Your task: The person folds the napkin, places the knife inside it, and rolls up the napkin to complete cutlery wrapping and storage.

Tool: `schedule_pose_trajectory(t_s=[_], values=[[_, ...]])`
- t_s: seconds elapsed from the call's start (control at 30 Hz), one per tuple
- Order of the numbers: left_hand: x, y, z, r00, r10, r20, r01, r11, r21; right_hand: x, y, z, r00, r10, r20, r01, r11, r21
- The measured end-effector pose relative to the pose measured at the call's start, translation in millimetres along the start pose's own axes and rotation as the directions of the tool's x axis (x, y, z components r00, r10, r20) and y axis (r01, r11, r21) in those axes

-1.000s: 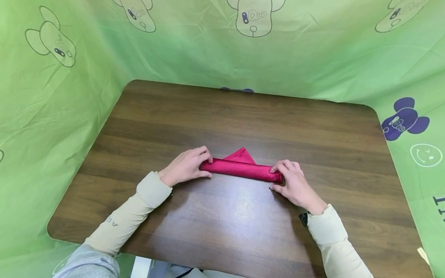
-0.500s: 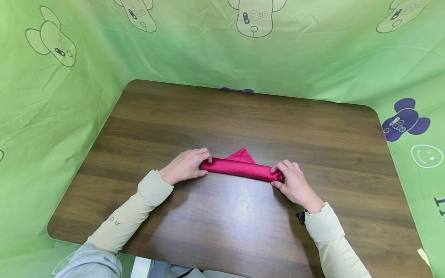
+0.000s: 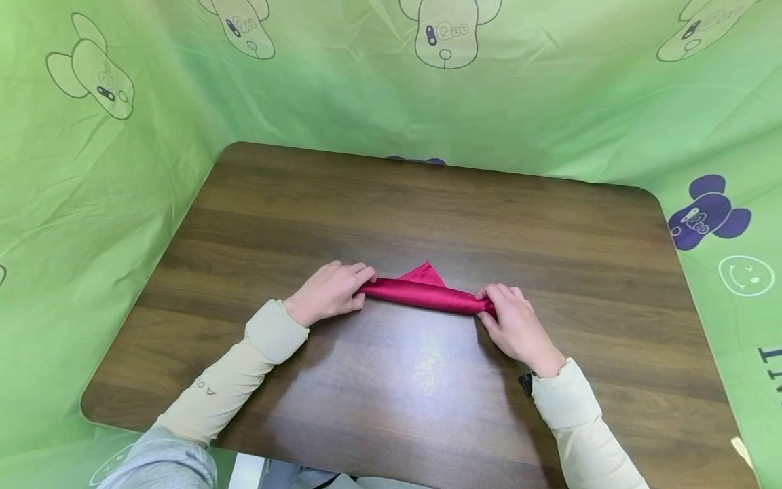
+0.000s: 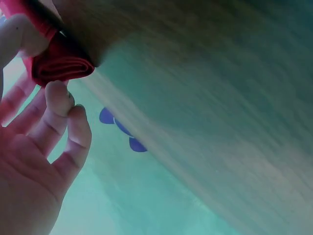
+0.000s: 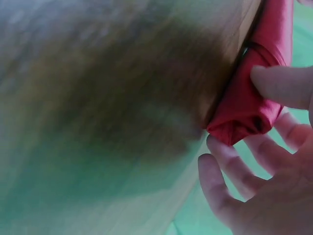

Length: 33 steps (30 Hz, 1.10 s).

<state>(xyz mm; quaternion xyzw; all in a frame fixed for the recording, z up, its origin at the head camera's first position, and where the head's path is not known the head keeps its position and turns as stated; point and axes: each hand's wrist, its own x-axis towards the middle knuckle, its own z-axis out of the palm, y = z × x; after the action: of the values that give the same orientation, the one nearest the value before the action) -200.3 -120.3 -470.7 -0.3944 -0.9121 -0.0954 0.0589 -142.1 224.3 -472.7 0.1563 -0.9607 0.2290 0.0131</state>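
A shiny crimson cloth [image 3: 421, 295], rolled into a long tube, lies across the middle of the table. One flat pointed corner [image 3: 425, 274] of it sticks out behind the roll. My left hand [image 3: 330, 292] pinches the roll's left end between thumb and fingers; in the left wrist view the layers of the rolled cloth [image 4: 63, 67] show as a flattened spiral. At the other end my right hand [image 3: 516, 322] pinches the roll, and the cloth is squeezed narrow there. The right wrist view has the thumb pressed on the cloth [image 5: 244, 105], fingers on its far side.
The brown wood-grain table [image 3: 366, 210] has rounded corners. Green printed fabric [image 3: 342, 95] hangs close behind its back edge and along both sides. A small pale piece [image 3: 742, 451] shows at the right edge.
Both hands have tightened on the roll's ends, and the right end is now squeezed thinner. The roll looks slimmer than before and the hands have barely shifted.
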Motion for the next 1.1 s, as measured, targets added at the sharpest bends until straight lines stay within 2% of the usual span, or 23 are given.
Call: schedule_pose_trajectory(t_s=[0.13,0.27,0.47,0.67,0.8,0.9,1.1], values=[[1.0,-2.8,1.5,0.999,-0.022,-0.040,0.020,0.998,-0.056,0.7,-2.6,0.7,1.000,0.018,-0.009,-0.018,1.000,-0.008],[1.9,-5.8,0.2,0.996,-0.086,-0.016,0.082,0.983,-0.164,1.8,-4.3,1.1,0.999,0.049,-0.004,-0.049,0.999,0.001],[2.9,-9.4,-1.7,0.982,-0.178,0.063,0.188,0.935,-0.300,2.2,-4.3,1.6,0.996,0.081,0.022,-0.081,0.996,0.020],[5.6,-13.2,-2.7,0.963,-0.231,0.142,0.269,0.877,-0.397,2.6,-4.2,0.1,0.989,0.124,0.082,-0.130,0.988,0.082],[7.9,-15.1,-4.5,0.944,-0.258,0.207,0.325,0.837,-0.439,3.6,-4.9,-1.8,0.984,0.142,0.106,-0.155,0.980,0.125],[8.9,-16.1,-5.6,0.935,-0.267,0.232,0.347,0.821,-0.454,4.5,-5.3,-2.8,0.985,0.143,0.101,-0.156,0.978,0.136],[10.5,-17.3,-5.0,0.930,-0.276,0.242,0.359,0.820,-0.445,5.3,-5.0,-4.3,0.982,0.164,0.092,-0.175,0.976,0.128]])
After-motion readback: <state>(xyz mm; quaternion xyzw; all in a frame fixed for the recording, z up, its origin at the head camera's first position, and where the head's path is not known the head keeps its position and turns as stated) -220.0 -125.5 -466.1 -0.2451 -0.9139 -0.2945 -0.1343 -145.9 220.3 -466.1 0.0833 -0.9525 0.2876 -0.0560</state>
